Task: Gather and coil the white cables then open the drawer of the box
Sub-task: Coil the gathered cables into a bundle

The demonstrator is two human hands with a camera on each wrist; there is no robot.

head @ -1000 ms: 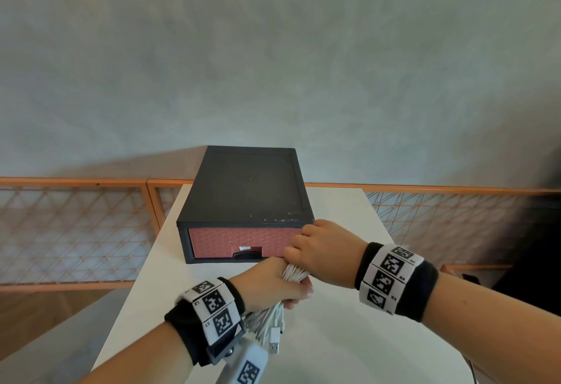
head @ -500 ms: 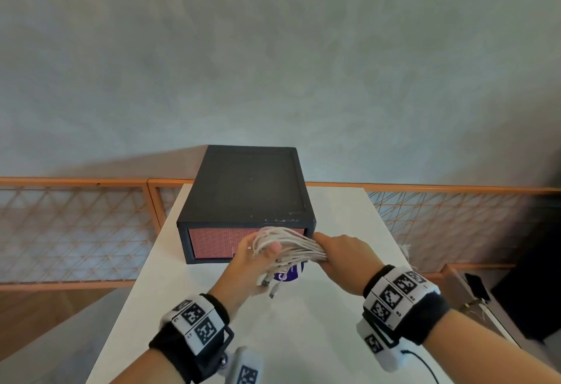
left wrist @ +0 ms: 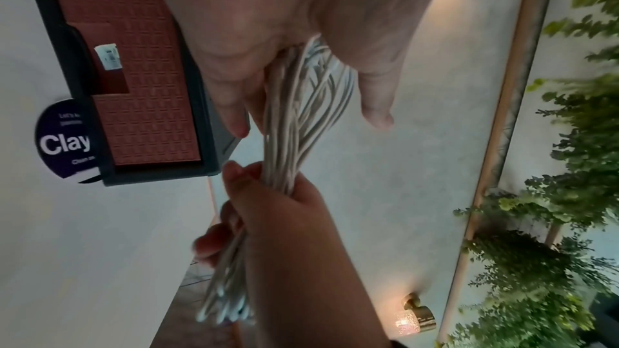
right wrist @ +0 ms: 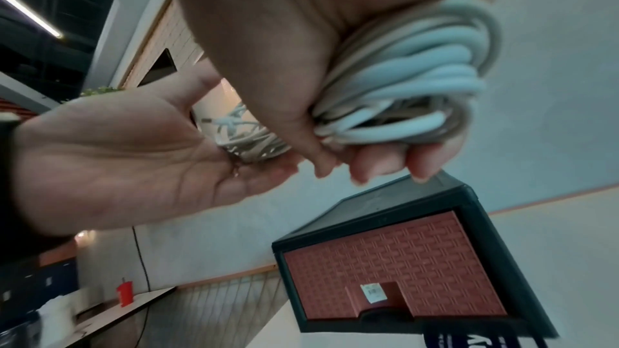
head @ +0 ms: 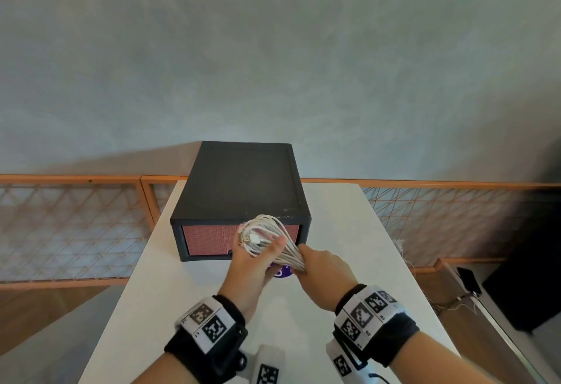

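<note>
A bundle of white cables (head: 267,236) hangs in the air just in front of the black box (head: 243,183). My left hand (head: 253,262) holds its looped end with the plugs, thumb laid over the strands (left wrist: 301,115). My right hand (head: 324,265) grips the other end in a fist, where the cables (right wrist: 402,83) curl into a tight loop. The box's red drawer front (head: 209,239) sits flush and shut. Its handle notch (right wrist: 378,298) with a small white label shows in the right wrist view, below both hands.
The box stands at the far middle of a narrow white table (head: 334,226). A round purple sticker (head: 280,272) lies on the table under my hands. Orange mesh railing (head: 76,226) runs behind and beside the table. A phone (head: 469,279) lies low at the right.
Both hands rose from the table with the cables. The dangling ends are now gathered into one bundle stretched between the hands, in front of the drawer.
</note>
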